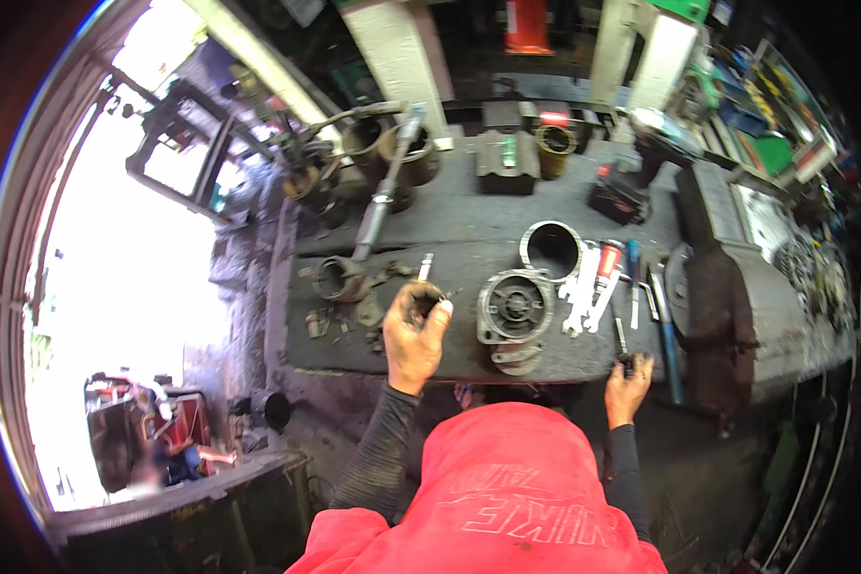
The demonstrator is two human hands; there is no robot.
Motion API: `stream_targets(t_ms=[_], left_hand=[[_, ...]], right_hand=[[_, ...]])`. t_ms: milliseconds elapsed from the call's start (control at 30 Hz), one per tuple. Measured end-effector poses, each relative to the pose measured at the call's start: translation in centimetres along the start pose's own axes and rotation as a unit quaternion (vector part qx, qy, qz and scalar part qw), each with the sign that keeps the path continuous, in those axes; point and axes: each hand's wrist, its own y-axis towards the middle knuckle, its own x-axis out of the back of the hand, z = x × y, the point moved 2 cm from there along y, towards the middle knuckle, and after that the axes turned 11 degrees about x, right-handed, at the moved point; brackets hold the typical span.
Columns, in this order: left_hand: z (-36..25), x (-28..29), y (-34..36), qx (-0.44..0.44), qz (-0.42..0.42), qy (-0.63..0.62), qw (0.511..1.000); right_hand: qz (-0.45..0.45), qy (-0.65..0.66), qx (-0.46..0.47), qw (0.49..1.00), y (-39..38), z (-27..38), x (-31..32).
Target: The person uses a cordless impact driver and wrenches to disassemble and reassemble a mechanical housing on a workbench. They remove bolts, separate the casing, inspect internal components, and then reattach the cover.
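My left hand [413,342] is raised over the front part of the workbench, fingers curled round a small dark part that they mostly hide. A short pale metal piece [425,266] shows just beyond the fingertips; whether it is held or lies on the bench I cannot tell. At the bench's front edge my right hand [629,390] is closed on the dark handle of a screwdriver [621,335], its thin shaft pointing away from me. Between my hands stands a round metal motor housing [516,306], open side up. Behind it is an empty metal cylinder [552,251].
Wrenches [580,298], a red-handled tool [608,260] and a blue-handled screwdriver [633,258] lie right of the housing. A cordless drill [626,194] stands behind them, a bulky dark machine [737,287] far right. Left are a metal ring [340,279] and a long bar [377,212].
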Motion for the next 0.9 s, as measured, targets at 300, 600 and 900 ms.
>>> stream_targets(t_ms=[300,600,900], left_hand=[[11.3,13.7,-1.6,0.048,-0.191,0.289,0.937],[13.6,13.9,-1.3,0.051,-0.235,0.352,0.905],[14.5,-4.2,-4.8,0.492,0.217,-0.228,0.812]], right_hand=[[0.098,-0.061,0.077,0.990,4.0,3.1,0.9],[0.084,0.188,0.159,0.965,7.8,15.7,7.3],[0.202,0.021,0.345,0.917,9.0,27.3,3.5]])
